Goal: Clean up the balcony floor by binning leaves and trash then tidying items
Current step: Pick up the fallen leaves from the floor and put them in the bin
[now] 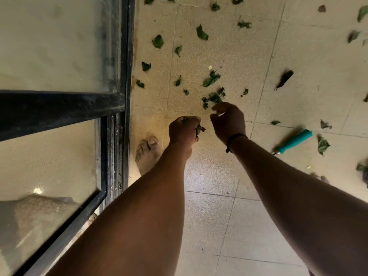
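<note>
Both hands: left hand (184,129) grips leaves (199,129) (mostly hidden); right hand (229,121) fingers loosely curled.

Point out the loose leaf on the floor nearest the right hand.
The leaf cluster just beyond the right hand, almost touching its fingertips; the other leaves lie farther off.

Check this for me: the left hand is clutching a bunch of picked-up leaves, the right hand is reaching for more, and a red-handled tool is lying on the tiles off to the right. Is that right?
Nearly. The tool has a teal handle, not red; the head view shows it lying on the tiles to the right. The rest holds: the left hand grips gathered leaves and the right hand reaches toward the leaf cluster.
</note>
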